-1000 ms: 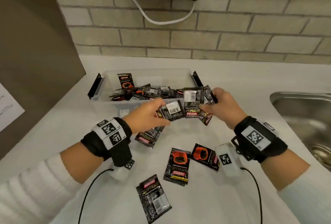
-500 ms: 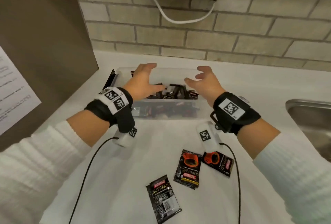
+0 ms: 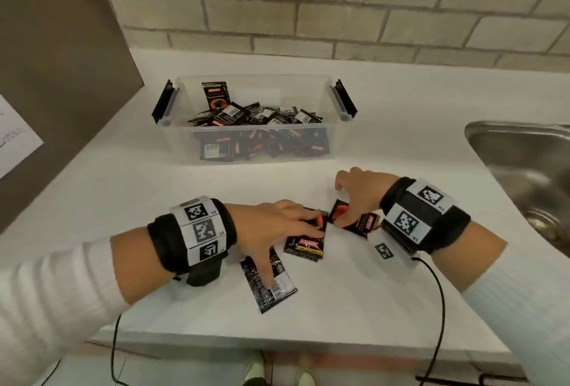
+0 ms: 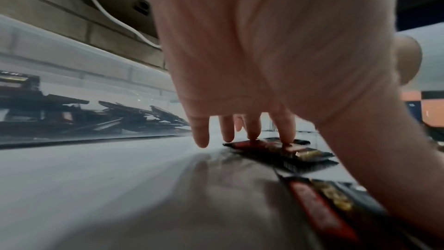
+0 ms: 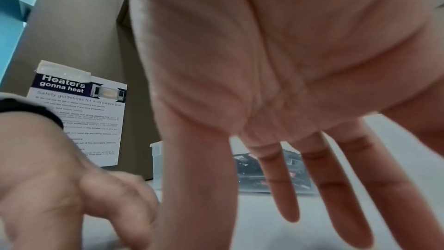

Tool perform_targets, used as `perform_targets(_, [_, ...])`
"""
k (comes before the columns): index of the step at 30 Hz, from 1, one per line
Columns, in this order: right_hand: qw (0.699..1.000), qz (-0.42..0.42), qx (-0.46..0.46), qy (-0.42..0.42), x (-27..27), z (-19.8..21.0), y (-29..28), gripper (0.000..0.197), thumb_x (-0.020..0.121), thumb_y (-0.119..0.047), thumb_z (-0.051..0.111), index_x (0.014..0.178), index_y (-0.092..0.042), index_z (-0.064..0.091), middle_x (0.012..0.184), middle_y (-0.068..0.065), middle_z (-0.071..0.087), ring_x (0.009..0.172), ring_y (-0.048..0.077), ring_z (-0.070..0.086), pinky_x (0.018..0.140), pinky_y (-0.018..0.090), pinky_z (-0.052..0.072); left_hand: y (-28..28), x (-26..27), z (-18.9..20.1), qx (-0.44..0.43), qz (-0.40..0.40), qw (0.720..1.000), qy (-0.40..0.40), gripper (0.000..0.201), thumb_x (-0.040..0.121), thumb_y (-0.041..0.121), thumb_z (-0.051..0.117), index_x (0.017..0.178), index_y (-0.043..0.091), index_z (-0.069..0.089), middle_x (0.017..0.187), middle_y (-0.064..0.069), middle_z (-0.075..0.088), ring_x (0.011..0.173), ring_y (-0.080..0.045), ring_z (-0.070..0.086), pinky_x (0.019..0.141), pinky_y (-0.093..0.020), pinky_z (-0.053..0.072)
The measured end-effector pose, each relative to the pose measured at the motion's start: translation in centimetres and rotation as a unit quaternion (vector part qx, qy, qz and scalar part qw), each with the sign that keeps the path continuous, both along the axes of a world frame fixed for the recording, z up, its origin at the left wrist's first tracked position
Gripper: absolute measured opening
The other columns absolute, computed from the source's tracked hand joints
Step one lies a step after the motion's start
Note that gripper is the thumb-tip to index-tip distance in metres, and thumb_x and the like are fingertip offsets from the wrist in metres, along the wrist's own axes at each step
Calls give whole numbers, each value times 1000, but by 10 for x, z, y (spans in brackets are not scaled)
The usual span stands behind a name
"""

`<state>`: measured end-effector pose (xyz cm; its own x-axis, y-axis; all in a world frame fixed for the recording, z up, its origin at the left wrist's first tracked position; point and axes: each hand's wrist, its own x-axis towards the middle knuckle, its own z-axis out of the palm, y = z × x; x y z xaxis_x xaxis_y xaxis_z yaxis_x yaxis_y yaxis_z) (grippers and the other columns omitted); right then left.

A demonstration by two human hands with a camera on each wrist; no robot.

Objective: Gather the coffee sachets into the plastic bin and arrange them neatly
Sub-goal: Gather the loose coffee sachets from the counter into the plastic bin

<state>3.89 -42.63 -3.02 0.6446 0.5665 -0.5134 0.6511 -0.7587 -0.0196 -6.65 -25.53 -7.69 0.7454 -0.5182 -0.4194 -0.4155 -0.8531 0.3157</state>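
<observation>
A clear plastic bin stands at the back of the white counter with a loose pile of black-and-orange coffee sachets inside. Three sachets lie on the counter in front of it. My left hand is spread flat: its thumb presses the near sachet, and its fingers press the middle sachet. My right hand has straight, spread fingers, and its thumb rests on the right sachet. Neither sachet is lifted.
A steel sink is sunk into the counter at the right. A brown cabinet panel with a taped notice stands at the left. The counter's front edge runs close below my wrists. Wrist cables hang over it.
A second ago both hands held sachets at the bin, then opened above it. Now both have come back down onto the three loose sachets on the counter.
</observation>
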Motion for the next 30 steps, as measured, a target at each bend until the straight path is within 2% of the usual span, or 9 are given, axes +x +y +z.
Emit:
perform_targets(6, [999, -19, -23, -25, -10, -17, -5, 76, 74, -38, 75, 129, -4, 34, 124, 12, 53, 113, 27, 51, 86, 32, 44, 5, 10, -2, -44, 68, 995, -52, 59, 75, 40, 74, 127, 28, 47, 145, 6, 34, 126, -15, 25, 109, -37, 29])
perform_targets(9, [1000, -7, 1, -14, -7, -22, -3, 60, 80, -34, 70, 125, -4, 45, 124, 11, 55, 112, 26, 54, 87, 28, 43, 6, 14, 0, -48, 98, 992, -66, 59, 83, 34, 67, 135, 31, 40, 132, 5, 41, 118, -16, 33, 103, -34, 34])
perform_targets(12, [999, -8, 37, 2, -4, -24, 0, 50, 84, -29, 66, 123, -5, 46, 125, 11, 53, 113, 26, 52, 87, 28, 40, 2, 17, 2, 24, 61, 992, -112, 55, 92, 17, 53, 142, 31, 34, 133, -2, 40, 116, -22, 41, 99, -35, 39])
perform_targets(16, [995, -31, 86, 31, 4, -28, 6, 36, 89, -18, 57, 121, -6, 46, 115, 9, 53, 102, 24, 53, 72, 22, 40, 1, 20, 3, 90, 32, 988, -121, 56, 93, 5, 43, 143, 29, 32, 135, -6, 39, 116, -26, 44, 92, -39, 46])
perform_targets(19, [975, -55, 212, 32, 12, -14, 10, 35, 86, -13, 60, 119, -8, 49, 106, 0, 51, 93, 16, 49, 65, 13, 38, 12, 21, 13, 3, 93, 985, -144, 53, 93, 3, 44, 139, 26, 38, 131, -2, 46, 118, -20, 46, 93, -35, 44])
perform_targets(22, [931, -72, 359, -11, 21, 18, 20, 30, 84, -15, 65, 112, -8, 55, 97, 0, 54, 85, 13, 49, 54, 9, 34, 35, 22, 37, -122, 165, 943, -262, 55, 87, -7, 46, 135, 21, 46, 130, 0, 51, 118, -13, 46, 94, -26, 41])
perform_targets(27, [841, -127, 517, -92, 50, 62, 58, 35, 85, -14, 64, 117, -6, 53, 108, 9, 62, 90, 17, 53, 68, 18, 38, 86, 48, 80, -182, 236, 843, -447, 52, 82, -11, 56, 128, 13, 53, 119, -10, 51, 113, -19, 47, 101, -26, 34])
perform_targets(28, [837, -128, 523, -100, 54, 67, 68, 36, 86, -15, 63, 119, -6, 52, 112, 9, 62, 91, 17, 53, 69, 18, 37, 93, 56, 86, -184, 259, 833, -454, 51, 83, -11, 54, 128, 13, 53, 118, -11, 50, 113, -21, 47, 100, -22, 32])
perform_targets(30, [867, -111, 475, -106, 63, 70, 85, 39, 90, -23, 58, 123, -5, 48, 120, 13, 57, 102, 22, 54, 76, 23, 40, 102, 70, 94, -186, 293, 823, -449, 49, 87, -9, 50, 131, 14, 52, 116, -13, 48, 111, -21, 47, 97, -13, 28])
